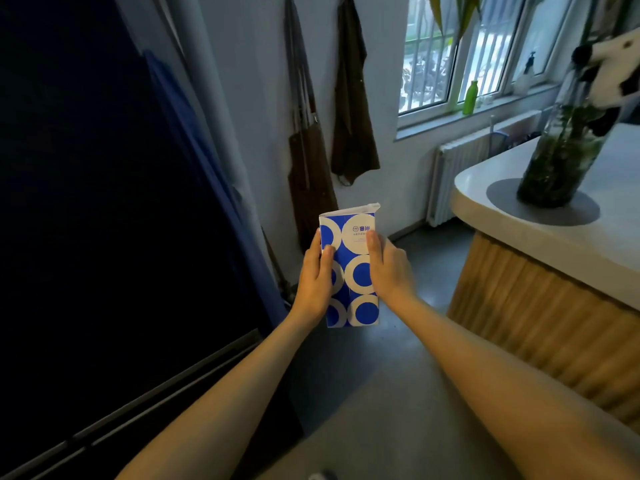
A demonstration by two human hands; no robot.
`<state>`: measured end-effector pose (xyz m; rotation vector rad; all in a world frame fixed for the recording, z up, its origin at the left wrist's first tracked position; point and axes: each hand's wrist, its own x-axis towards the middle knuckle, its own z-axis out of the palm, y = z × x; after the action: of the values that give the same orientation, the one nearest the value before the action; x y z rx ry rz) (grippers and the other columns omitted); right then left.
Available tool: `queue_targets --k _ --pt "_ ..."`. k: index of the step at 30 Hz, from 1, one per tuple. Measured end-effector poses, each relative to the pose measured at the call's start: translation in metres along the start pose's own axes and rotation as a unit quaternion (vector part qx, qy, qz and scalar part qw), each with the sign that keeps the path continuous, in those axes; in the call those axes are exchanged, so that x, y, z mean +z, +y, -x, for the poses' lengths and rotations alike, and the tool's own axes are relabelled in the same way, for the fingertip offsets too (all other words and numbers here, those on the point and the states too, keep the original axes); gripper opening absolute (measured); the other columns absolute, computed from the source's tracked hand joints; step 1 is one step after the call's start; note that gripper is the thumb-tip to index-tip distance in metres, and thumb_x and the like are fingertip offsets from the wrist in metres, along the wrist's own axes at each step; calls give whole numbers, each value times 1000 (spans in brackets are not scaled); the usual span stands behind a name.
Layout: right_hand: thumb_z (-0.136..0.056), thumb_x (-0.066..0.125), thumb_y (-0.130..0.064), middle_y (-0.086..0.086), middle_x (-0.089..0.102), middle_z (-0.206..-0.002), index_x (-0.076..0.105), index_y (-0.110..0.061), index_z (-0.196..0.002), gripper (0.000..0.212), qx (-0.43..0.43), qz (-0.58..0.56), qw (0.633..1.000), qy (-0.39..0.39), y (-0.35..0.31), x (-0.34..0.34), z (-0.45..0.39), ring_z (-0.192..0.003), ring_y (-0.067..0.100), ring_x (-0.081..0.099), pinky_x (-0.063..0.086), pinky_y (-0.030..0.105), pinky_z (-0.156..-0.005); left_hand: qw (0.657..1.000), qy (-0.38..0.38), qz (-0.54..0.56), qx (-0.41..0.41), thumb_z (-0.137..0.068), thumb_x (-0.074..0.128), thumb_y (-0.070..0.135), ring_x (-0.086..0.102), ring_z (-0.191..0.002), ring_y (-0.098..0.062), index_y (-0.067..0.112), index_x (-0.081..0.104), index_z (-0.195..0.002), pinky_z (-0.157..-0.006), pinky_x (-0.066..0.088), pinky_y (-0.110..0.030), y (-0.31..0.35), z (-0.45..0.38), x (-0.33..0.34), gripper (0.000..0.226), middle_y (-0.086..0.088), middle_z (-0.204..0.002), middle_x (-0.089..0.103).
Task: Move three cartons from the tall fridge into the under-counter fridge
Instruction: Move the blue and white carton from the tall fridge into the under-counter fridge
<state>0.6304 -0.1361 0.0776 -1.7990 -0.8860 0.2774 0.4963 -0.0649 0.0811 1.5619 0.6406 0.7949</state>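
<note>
A blue carton (351,268) with white rings stands upright in the air at the middle of the head view, above the grey floor. My left hand (313,282) clasps its left side and my right hand (389,268) clasps its right side. The tall dark fridge (104,220) fills the left of the view, its front dark and its inside hidden. No under-counter fridge shows in this view.
A counter (554,244) with a pale top and ribbed wooden front stands at the right, carrying a glass vase of plants (561,157). Aprons (349,109) hang on the wall ahead. A radiator (457,174) sits under the window. Grey floor (381,393) lies between fridge and counter.
</note>
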Motion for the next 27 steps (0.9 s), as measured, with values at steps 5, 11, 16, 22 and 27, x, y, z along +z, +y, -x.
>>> queue_targets --k 5,11,16,22,27 --pt "-91 25 -77 -11 72 -93 54 -29 -106 58 19 31 999 13 29 4 -58 -75 9 74 63 28 -61 999 -34 22 -8 -105 42 47 70 -115 -13 27 34 -154 -84 61 -26 -25 -65 12 54 4 -137 64" --pt "-91 26 -78 -11 72 -93 53 -34 -103 52 38 48 998 27 38 15 -141 -74 8 74 63 28 -60 998 -56 30 -25 -108 41 44 71 -115 -14 41 40 -143 -84 61 -25 -36 -154 15 35 6 -136 64" --pt "-88 25 -79 -5 74 -99 54 -30 -108 61 51 50 997 43 45 26 -197 -78 10 74 63 30 -62 995 -78 31 -45 -107 41 46 69 -117 -19 29 40 -148 -97 59 -38 -41 -221 17 44 3 -135 65" --pt "-89 17 -82 2 73 -94 58 -25 -111 74 42 80 995 43 54 37 -254 -79 17 72 63 44 -66 995 -95 13 -22 -110 36 41 69 -102 3 44 41 -139 -75 57 -14 -54 -284 19 30 27 -121 61" --pt "-98 20 -73 7 71 -103 56 -21 -118 66 26 113 993 24 77 46 -306 -90 25 73 64 43 -69 994 -107 16 -12 -108 37 42 70 -114 -22 28 38 -152 -91 62 -39 -71 -338 28 45 -1 -134 66"
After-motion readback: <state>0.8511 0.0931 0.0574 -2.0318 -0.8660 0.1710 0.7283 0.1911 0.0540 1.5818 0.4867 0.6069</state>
